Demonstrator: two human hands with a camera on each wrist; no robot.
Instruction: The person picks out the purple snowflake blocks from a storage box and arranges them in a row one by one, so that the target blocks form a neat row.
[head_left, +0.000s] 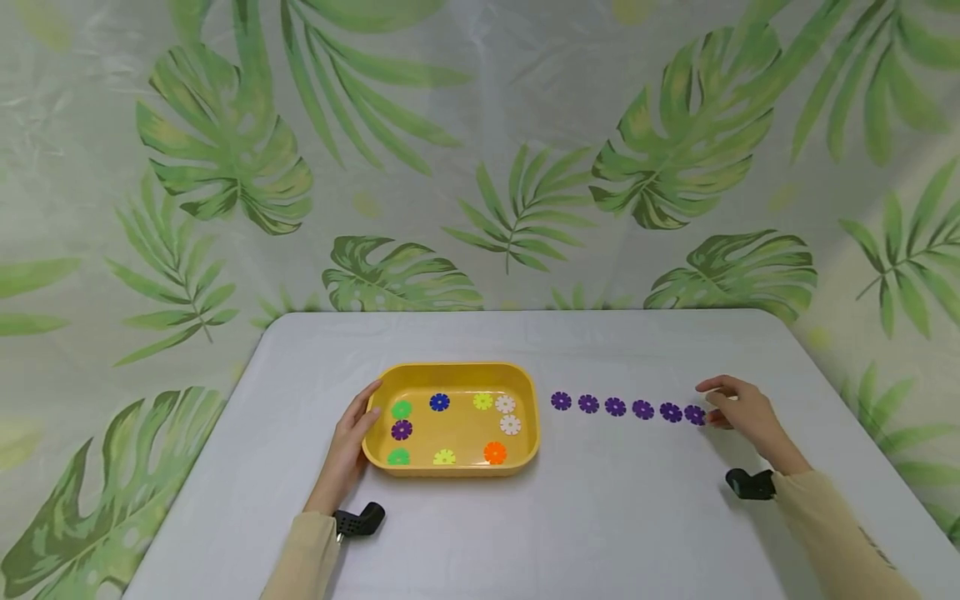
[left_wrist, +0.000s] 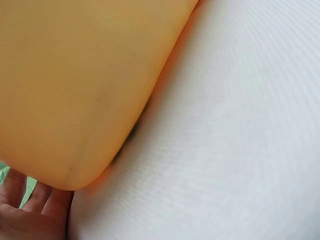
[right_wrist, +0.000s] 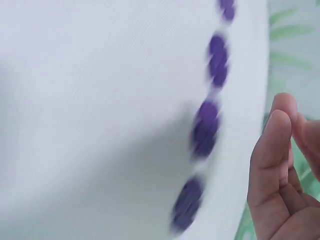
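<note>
A yellow tray (head_left: 450, 471) stands on the table, with several flower-shaped plastic discs in green, blue, purple, yellow, white and orange inside it. My left hand (head_left: 348, 442) holds its left side, thumb at the rim; in the left wrist view fingers (left_wrist: 35, 205) show beside the tray's outer wall (left_wrist: 85, 90). To the tray's right, several purple flower discs (head_left: 615, 407) lie in a spaced row. Just above the row's right end is my right hand (head_left: 746, 414), its fingers loosely bent. No disc shows in its fingers in the right wrist view, where purple discs (right_wrist: 205, 130) lie blurred beside it.
A white-covered table (head_left: 600, 517) carries everything. Behind it hangs a leaf-patterned curtain (head_left: 525, 108). Each wrist wears a black camera mount, one at the left wrist (head_left: 362, 520) and one at the right wrist (head_left: 748, 484).
</note>
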